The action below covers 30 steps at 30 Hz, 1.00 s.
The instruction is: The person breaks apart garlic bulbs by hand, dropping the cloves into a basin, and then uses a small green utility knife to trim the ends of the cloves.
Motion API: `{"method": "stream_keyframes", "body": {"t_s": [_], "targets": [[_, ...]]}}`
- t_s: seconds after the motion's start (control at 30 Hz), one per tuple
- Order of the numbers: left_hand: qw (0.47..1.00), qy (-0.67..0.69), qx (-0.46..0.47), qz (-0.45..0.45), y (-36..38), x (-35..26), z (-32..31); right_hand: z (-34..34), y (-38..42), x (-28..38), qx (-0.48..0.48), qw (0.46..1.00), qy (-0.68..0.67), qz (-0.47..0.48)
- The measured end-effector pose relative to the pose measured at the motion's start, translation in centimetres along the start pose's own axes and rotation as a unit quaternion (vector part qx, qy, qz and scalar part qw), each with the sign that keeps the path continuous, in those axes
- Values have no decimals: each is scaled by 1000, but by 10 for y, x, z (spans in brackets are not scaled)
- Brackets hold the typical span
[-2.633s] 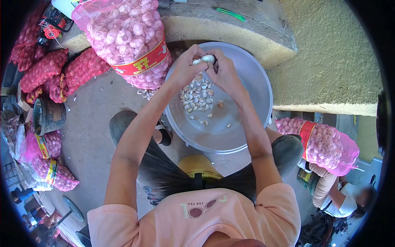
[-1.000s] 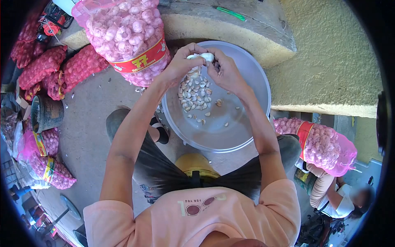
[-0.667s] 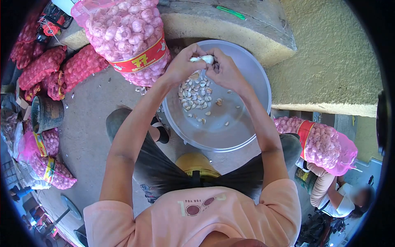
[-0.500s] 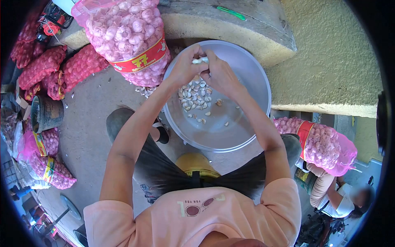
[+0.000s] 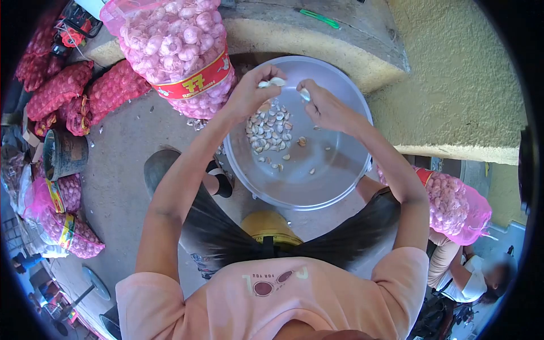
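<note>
Over the big grey basin, my left hand pinches pieces of white garlic between thumb and fingers. A short gap to the right, my right hand grips a garlic clove at its fingertips. Below my left hand, a pile of loose garlic cloves rests on the basin floor. A few single cloves and a brownish piece lie scattered to the right of the pile.
A tall net sack of garlic bulbs stands left of the basin. Red net sacks and a dark bucket are farther left. A green cutter lies on the concrete ledge. Another garlic sack and a seated person are at right.
My hands were together on the garlic and are now apart, the right one moved to the right with a clove. My right knee has shifted inward.
</note>
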<state>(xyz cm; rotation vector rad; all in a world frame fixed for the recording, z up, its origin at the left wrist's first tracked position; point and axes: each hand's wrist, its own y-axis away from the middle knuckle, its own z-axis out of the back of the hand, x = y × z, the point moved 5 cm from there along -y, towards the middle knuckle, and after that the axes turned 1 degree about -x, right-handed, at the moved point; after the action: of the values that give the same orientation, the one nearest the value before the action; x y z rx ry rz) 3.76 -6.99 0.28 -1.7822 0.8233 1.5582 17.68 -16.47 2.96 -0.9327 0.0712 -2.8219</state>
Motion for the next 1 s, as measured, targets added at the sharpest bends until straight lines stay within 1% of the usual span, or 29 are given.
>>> {"method": "stream_keyframes", "body": {"t_s": [0.03, 0.07, 0.1, 0.13, 0.17, 0.2, 0.27, 0.3, 0.33, 0.37, 0.4, 0.47, 0.5, 0.53, 0.57, 0.6, 0.63, 0.67, 0.7, 0.77, 0.8, 0.9, 0.97, 1.0], "targets": [[1000, -1, 2, 4, 1, 6, -1, -4, 6, 0, 71, 992, -53, -93], [999, -2, 19, 44, 2, 19, -5, -11, 14, -2, 143, 967, -104, -183], [997, -3, 33, 76, 0, 25, -9, -13, 14, -4, 142, 968, -102, -182], [997, -3, 34, 74, -3, 27, -11, -18, 14, -9, 100, 953, -204, -198], [997, 6, 23, 76, -5, 30, -11, -21, 13, -14, 57, 927, -305, -210], [997, 16, 12, 77, -7, 27, -9, -23, 10, -18, 56, 928, -305, -207], [997, 7, 8, 71, -6, 23, -4, -27, 10, -24, 61, 884, -427, -182], [998, -3, 3, 61, -7, 20, -1, -28, 9, -28, 60, 884, -426, -184], [998, -3, 3, 61, -7, 20, 2, -30, 7, -31, 58, 864, -462, -189], [995, 22, -8, 93, -7, 23, 6, -32, 6, -34, 57, 844, -498, -192], [991, 46, -19, 124, -6, 25, 8, -33, 4, -32, 57, 844, -498, -192], [991, 65, -26, 116, -6, 23, 12, -27, -2, -28, -6, 923, -351, -157], [990, 86, -32, 108, -5, 20, 12, -30, -5, -27, -5, 923, -351, -157], [990, 87, -32, 108, -5, 18, 11, -24, -9, -26, -63, 944, -302, -115], [987, 79, -26, 134, -5, 18, 10, -19, -12, -23, -120, 958, -250, -71], [984, 70, -20, 161, -5, 12, 8, -19, -16, -18, -120, 958, -250, -69], [984, 69, -21, 161, -4, 5, 5, -18, -19, -12, -128, 939, -314, -57], [980, 102, -19, 168, -1, -1, 0, -17, -20, -8, -136, 915, -376, -46], [975, 135, -17, 175, 1, -5, -4, -17, -20, -6, -136, 915, -377, -46], [977, 139, -14, 162, 0, -4, 1, -18, -21, -6, -130, 913, -381, -71], [979, 142, -11, 148, 0, -7, 1, -18, -22, -4, -129, 913, -381, -71], [976, 157, -13, 149, -1, -14, 1, -14, -24, -3, -150, 905, -391, -75], [971, 179, -14, 157, 0, -11, 1, -16, -22, -12, -160, 817, -545, -95], [966, 198, -14, 163, -1, -10, 1, -16, -23, -10, -160, 818, -545, -93]]}}
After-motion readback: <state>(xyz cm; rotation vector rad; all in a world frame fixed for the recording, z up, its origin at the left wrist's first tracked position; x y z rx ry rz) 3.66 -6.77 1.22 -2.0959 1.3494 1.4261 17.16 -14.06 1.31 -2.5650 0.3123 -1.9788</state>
